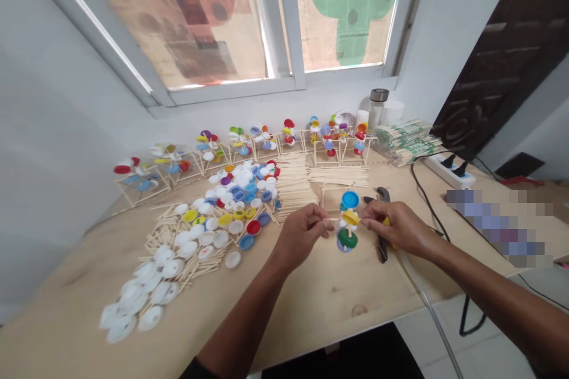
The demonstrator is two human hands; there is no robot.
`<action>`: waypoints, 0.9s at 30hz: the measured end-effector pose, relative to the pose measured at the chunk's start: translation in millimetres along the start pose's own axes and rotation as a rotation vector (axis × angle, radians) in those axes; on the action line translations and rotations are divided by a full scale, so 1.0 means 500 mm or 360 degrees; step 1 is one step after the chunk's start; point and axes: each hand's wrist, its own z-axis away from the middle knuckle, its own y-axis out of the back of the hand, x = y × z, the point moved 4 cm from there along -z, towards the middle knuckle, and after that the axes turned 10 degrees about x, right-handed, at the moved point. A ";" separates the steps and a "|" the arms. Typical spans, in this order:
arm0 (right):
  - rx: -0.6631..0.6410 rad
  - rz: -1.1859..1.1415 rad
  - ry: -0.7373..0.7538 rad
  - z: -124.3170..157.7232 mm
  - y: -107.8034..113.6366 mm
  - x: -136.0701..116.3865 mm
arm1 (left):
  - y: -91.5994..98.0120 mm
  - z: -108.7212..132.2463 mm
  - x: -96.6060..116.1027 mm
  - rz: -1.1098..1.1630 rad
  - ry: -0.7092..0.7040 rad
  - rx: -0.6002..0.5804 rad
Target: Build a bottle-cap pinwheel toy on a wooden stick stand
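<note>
A small wheel of coloured bottle caps [348,239] is held up between my hands, with blue, yellow and green caps showing. A thin wooden stick runs through its middle, out to both sides. On the left end of that stick, the thumb and fingers of my left hand [304,234] are pinched. My right hand [395,226] pinches the other side, close to the yellow cap. Just behind the wheel stands a wooden stick frame [328,188], partly covered by it. Pliers [382,246] lie beneath my right hand, mostly hidden.
Loose bottle caps [237,194] and short sticks [202,266] spread over the table [306,308] at left. Long sticks [296,180] lie in the middle. Several finished cap wheels on frames [208,148] line the wall. Bagged sticks [406,139], a power strip [451,172] and cables are at right.
</note>
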 end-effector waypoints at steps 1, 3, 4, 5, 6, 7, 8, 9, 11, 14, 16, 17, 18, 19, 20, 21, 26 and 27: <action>0.0030 0.0027 -0.0002 -0.008 0.003 0.003 | 0.001 -0.010 0.001 0.0012 -0.0012 0.0030; 0.0098 0.0050 0.0013 -0.025 0.011 0.007 | 0.003 -0.031 0.004 0.0026 -0.0046 0.0086; 0.0134 0.0049 0.0022 -0.035 0.014 0.008 | 0.005 -0.042 0.005 0.0025 -0.0067 0.0116; 0.0166 0.0042 0.0026 -0.044 0.018 0.010 | 0.006 -0.053 0.007 0.0020 -0.0087 0.0144; 0.0196 0.0029 0.0030 -0.054 0.021 0.011 | 0.008 -0.064 0.008 0.0010 -0.0107 0.0171; 0.0223 0.0012 0.0034 -0.064 0.024 0.013 | 0.010 -0.074 0.009 0.0001 -0.0122 0.0195; 0.0246 -0.0005 0.0038 -0.073 0.026 0.015 | 0.012 -0.084 0.010 -0.0007 -0.0134 0.0216; 0.0266 -0.0020 0.0044 -0.083 0.027 0.018 | 0.013 -0.094 0.010 -0.0016 -0.0142 0.0232; 0.0305 -0.0018 0.0067 -0.101 0.028 0.022 | 0.016 -0.113 0.009 -0.0034 -0.0156 0.0263; 0.0361 0.0068 0.0103 -0.125 0.027 0.026 | 0.020 -0.139 0.004 -0.0071 -0.0185 0.0314; 0.0378 0.0115 0.0106 -0.138 0.024 0.029 | 0.022 -0.155 -0.002 -0.0102 -0.0207 0.0346; 0.0382 0.0130 0.0099 -0.143 0.023 0.031 | 0.023 -0.162 -0.006 -0.0121 -0.0219 0.0360; 0.0387 0.0145 0.0091 -0.148 0.021 0.034 | 0.023 -0.168 -0.010 -0.0141 -0.0230 0.0373; 0.0392 0.0165 0.0083 -0.152 0.020 0.036 | 0.023 -0.173 -0.014 -0.0162 -0.0241 0.0384; 0.0399 0.0187 0.0077 -0.155 0.019 0.039 | 0.023 -0.178 -0.019 -0.0184 -0.0250 0.0394; 0.0406 0.0211 0.0073 -0.157 0.019 0.041 | 0.022 -0.181 -0.023 -0.0207 -0.0259 0.0405; 0.0417 0.0328 0.0077 -0.164 0.018 0.048 | 0.019 -0.187 -0.034 -0.0305 -0.0301 0.0459; 0.0415 0.0347 0.0079 -0.164 0.018 0.049 | 0.018 -0.187 -0.035 -0.0320 -0.0309 0.0466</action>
